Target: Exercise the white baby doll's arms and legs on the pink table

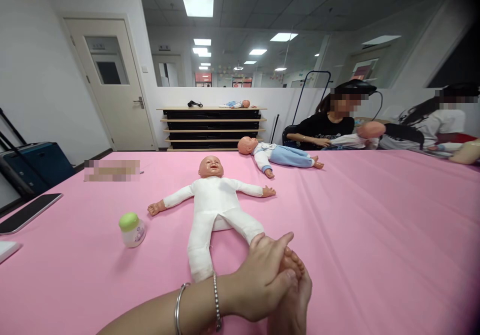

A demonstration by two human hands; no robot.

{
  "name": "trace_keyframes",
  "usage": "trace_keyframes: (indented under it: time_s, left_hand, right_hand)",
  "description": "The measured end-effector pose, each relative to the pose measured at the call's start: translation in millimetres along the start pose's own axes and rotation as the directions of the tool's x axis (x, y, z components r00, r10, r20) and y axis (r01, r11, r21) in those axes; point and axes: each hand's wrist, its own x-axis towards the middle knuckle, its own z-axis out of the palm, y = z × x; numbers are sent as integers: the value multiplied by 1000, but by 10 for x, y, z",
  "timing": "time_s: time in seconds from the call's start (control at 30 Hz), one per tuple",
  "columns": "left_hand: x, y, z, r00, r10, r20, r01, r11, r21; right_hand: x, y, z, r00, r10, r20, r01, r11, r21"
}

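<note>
A baby doll (215, 195) with a white cloth body lies on its back, arms spread, its head away from me. My left hand (264, 275), with two bracelets at the wrist, is closed around the doll's lower leg and foot. Between my hands the doll's foot (293, 261) shows its toes. My right hand (300, 302) cups that foot from below and from the right; its fingers are mostly hidden. The doll's other foot is behind my left forearm. To the left stands a small jar (132, 231) with a green lid.
A second doll (285, 155) in blue and white clothes lies at the far edge of the pink table cover (360, 235). A tablet-like device (30, 212) is at the left. Beyond the table, a person (333, 120) in black holds another doll, beside a person in white.
</note>
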Motion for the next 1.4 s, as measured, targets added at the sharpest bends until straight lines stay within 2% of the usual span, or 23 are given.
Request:
trace_keyframes:
  time_s: [0.07,0.17,0.23,0.3,0.37,0.43,0.63,0.73,0.83,0.9,1.0,1.07,1.13,1.2,1.27,1.4]
  left_hand:
    - [-10,-48,49,998,8,55,-9,1000,28]
    - [-14,-129,152,999,22,49,-27,995,96]
    - [-11,-162,212,1000,15,11,-16,993,118]
    - [-4,-173,247,997,-39,-65,46,993,107]
    - [1,-167,257,977,-134,-164,145,988,59]
    - [-2,-153,251,964,-181,-197,185,983,6]
    - [-55,-158,265,1000,-22,-5,22,995,98]
    - [-69,-200,327,998,2,65,-8,996,85]
    - [-64,-245,399,997,-39,65,43,997,-59]
    - [-55,-282,434,995,-102,18,103,988,-117]
    - [-33,-338,414,990,-126,61,128,991,-28]
    - [-12,-353,327,977,-75,201,62,996,69]
    - [2,-342,195,930,11,366,-70,987,148]
    - [-9,-319,65,877,86,474,-220,947,236]
    - [-50,-309,-9,855,112,507,-320,883,343]
    - [-124,-382,26,879,95,466,-369,754,543]
  right_hand:
    - [41,-59,-7,996,56,-75,-52,997,57]
    - [86,-132,-29,979,204,-10,-201,971,131]
    - [76,-135,-31,958,283,42,-285,940,188]
    - [28,-95,-27,945,326,28,-324,920,219]
    - [-38,-35,-32,941,338,-15,-330,927,176]
    - [-88,16,-58,942,334,-40,-328,938,114]
    - [0,35,-192,956,291,-40,-276,938,211]
    - [51,27,-218,934,357,-15,-344,910,232]
    - [32,15,-194,902,432,17,-419,864,280]
    - [6,4,-166,905,424,17,-412,868,276]
    - [-9,-7,-148,906,424,-14,-410,883,229]
    - [-1,-17,-153,895,444,-43,-425,878,220]
    - [11,-42,-154,882,467,-61,-442,866,233]
    - [19,-81,-139,870,491,-50,-464,847,260]
    - [23,-120,-115,859,511,-28,-485,830,274]
    - [35,-129,-91,852,517,-89,-479,835,271]
